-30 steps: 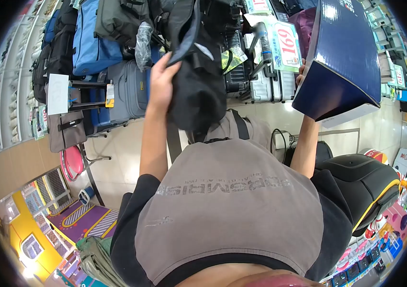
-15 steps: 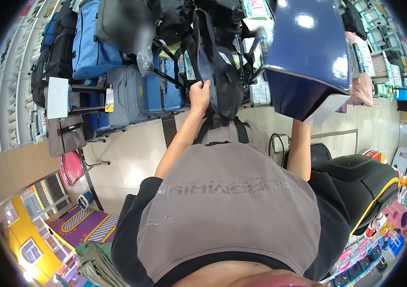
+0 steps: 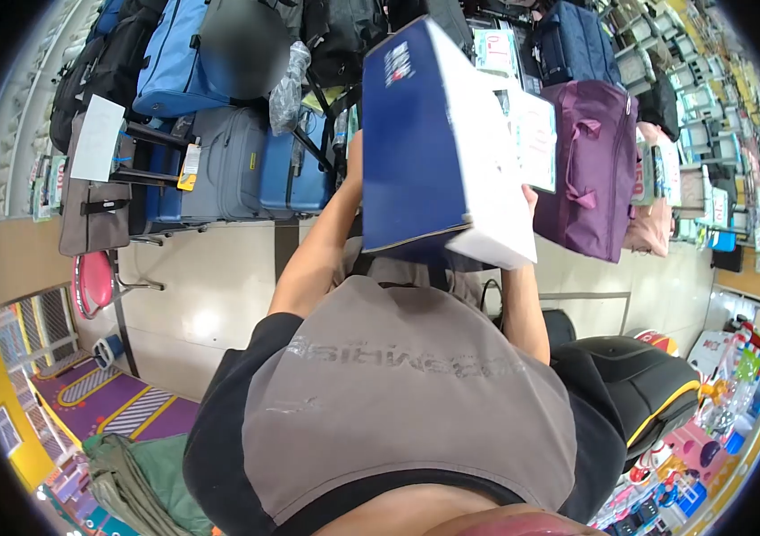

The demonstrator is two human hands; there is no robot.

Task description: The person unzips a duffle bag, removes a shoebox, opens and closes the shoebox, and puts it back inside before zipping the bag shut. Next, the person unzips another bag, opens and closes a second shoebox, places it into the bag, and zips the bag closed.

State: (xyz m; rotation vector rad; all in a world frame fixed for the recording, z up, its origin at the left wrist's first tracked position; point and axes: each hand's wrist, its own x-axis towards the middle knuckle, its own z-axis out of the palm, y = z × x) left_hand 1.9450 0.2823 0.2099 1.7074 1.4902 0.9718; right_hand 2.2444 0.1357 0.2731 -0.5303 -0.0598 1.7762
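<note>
A blue and white cardboard box (image 3: pixel 411 152) is held up in front of my chest, tilted, with an open flap at its lower edge. At the box's right side, fingers of my right hand (image 3: pixel 530 198) show against the white face, gripping it. My left hand (image 3: pixel 355 163) is at the box's left edge, and its fingers are hidden behind the box. Whether it holds the box or the black bag cannot be made out. Next to that hand are black trolley handles and a blue suitcase (image 3: pixel 295 170).
Grey suitcase (image 3: pixel 226 165) and blue bag (image 3: pixel 179 67) stand at the left. A purple bag (image 3: pixel 592 170) is right of the box. Pink stool (image 3: pixel 92 284) is at the left, and a black and yellow case (image 3: pixel 634 389) at my right side.
The box has moved left in front of me and turned, showing its white side. The black bag that my left hand gripped is now hidden behind it. The view has shifted right, revealing the purple bag.
</note>
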